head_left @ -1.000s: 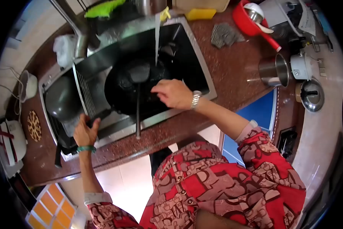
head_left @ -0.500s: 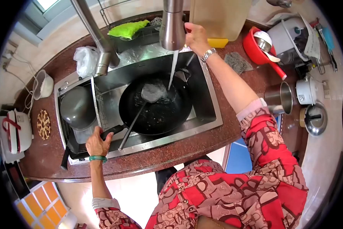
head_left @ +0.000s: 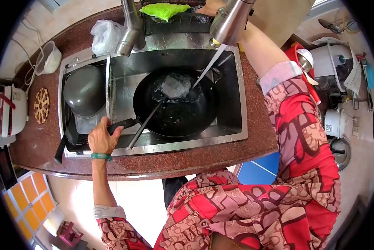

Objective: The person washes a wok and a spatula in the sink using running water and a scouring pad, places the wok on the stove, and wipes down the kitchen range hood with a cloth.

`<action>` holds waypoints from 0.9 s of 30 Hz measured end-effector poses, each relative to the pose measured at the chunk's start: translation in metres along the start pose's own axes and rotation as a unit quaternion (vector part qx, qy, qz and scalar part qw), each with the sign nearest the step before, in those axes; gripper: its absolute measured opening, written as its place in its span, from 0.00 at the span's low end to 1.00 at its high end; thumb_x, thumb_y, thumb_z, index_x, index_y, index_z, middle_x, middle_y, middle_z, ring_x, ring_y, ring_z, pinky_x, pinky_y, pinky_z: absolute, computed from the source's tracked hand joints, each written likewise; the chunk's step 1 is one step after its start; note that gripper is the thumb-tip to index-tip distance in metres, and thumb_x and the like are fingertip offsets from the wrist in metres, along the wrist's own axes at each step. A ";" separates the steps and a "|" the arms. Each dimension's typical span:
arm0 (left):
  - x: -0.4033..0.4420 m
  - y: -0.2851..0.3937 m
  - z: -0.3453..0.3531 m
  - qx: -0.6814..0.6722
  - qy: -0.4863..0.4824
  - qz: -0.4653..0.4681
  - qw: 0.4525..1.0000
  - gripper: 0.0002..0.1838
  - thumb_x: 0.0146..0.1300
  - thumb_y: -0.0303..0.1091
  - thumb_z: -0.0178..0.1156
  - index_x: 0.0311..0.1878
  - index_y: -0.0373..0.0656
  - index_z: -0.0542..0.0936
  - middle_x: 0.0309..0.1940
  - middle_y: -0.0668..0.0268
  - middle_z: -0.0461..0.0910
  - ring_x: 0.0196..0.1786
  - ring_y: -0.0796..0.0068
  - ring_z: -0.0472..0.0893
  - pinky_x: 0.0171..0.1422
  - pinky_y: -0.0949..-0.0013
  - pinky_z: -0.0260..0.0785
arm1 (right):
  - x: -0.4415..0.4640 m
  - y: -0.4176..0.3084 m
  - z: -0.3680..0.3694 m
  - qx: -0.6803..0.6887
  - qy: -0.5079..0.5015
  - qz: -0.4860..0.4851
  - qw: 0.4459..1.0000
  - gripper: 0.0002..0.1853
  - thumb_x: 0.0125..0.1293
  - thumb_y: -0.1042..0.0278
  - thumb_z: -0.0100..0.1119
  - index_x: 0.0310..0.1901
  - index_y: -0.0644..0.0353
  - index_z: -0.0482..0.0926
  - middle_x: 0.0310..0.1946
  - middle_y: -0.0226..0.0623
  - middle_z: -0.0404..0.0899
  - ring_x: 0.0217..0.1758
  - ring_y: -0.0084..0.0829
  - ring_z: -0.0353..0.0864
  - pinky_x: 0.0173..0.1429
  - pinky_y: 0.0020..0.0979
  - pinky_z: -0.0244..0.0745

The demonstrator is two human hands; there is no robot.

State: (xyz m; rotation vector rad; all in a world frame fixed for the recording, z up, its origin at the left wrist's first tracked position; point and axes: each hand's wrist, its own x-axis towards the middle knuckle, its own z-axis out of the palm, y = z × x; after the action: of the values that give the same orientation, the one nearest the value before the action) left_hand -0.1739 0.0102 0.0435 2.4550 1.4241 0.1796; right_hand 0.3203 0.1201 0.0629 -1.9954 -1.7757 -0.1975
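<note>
My left hand (head_left: 102, 137) is closed around the black handle of a wok (head_left: 174, 121), which lies in the steel sink. Inside the wok rests a long-handled turner (head_left: 175, 86), its wet blade on the bottom and its handle leaning over the near rim. Water runs from the faucet (head_left: 232, 21) into the wok beside the blade. My right hand (head_left: 212, 7) reaches behind the faucet to the back rack, at a dark mesh scouring pad (head_left: 201, 17). The faucet and the frame's top edge partly hide it, so its grip is unclear.
An upturned dark pot (head_left: 85, 91) sits in the sink's left rack. Behind the sink are a bright green cloth (head_left: 165, 10), a white plastic bag (head_left: 105, 36) and a second spout (head_left: 130, 35). A red pan (head_left: 293, 54) stands at the right, a wooden trivet (head_left: 41, 105) at the left.
My right hand has left the faucet's side and moved back and left to the rack. The faucet's stream slants more. My left hand still grips the wok handle; the view has shifted.
</note>
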 end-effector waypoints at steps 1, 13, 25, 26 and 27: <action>0.000 0.000 0.000 0.000 -0.004 -0.002 1.000 0.22 0.48 0.52 0.63 0.30 0.41 0.70 0.22 0.55 0.76 0.27 0.50 0.76 0.31 0.57 0.67 | 0.001 0.000 -0.001 -0.002 0.003 0.003 1.000 0.11 0.54 0.69 0.54 0.39 0.63 0.73 0.33 0.43 0.76 0.36 0.42 0.75 0.39 0.37 0.70; 0.002 -0.001 -0.002 -0.010 -0.013 -0.008 1.000 0.24 0.48 0.54 0.63 0.30 0.41 0.70 0.21 0.56 0.75 0.26 0.50 0.76 0.31 0.57 0.68 | -0.004 0.003 -0.002 0.045 0.043 0.006 0.998 0.09 0.54 0.69 0.54 0.36 0.60 0.75 0.27 0.39 0.76 0.30 0.39 0.76 0.35 0.34 0.71; 0.066 0.051 -0.024 -0.087 0.192 0.050 0.976 0.30 0.46 0.49 0.66 0.47 0.39 0.71 0.39 0.56 0.74 0.43 0.54 0.74 0.48 0.59 0.67 | -0.053 0.006 -0.033 0.245 0.157 0.035 0.956 0.07 0.54 0.68 0.54 0.34 0.58 0.76 0.21 0.36 0.77 0.24 0.36 0.77 0.30 0.31 0.71; 0.085 0.060 -0.022 -0.140 0.238 0.069 0.959 0.33 0.45 0.49 0.67 0.51 0.37 0.70 0.42 0.54 0.74 0.47 0.52 0.73 0.50 0.59 0.66 | -0.063 0.003 -0.042 0.264 0.173 0.041 0.948 0.07 0.54 0.68 0.54 0.34 0.58 0.77 0.20 0.36 0.77 0.24 0.36 0.77 0.30 0.31 0.71; 0.103 0.070 -0.025 -0.145 0.229 0.050 0.961 0.36 0.46 0.48 0.68 0.55 0.38 0.69 0.46 0.53 0.75 0.46 0.58 0.76 0.51 0.63 0.68 | -0.077 -0.001 -0.050 0.277 0.189 0.047 0.941 0.07 0.54 0.68 0.54 0.34 0.57 0.77 0.20 0.35 0.77 0.23 0.36 0.77 0.30 0.31 0.71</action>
State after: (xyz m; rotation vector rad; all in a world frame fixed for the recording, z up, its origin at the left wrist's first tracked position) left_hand -0.0710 0.0714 0.0853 2.3258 1.3158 0.9615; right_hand 0.3166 0.0299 0.0765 -1.5099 -1.3048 -0.0353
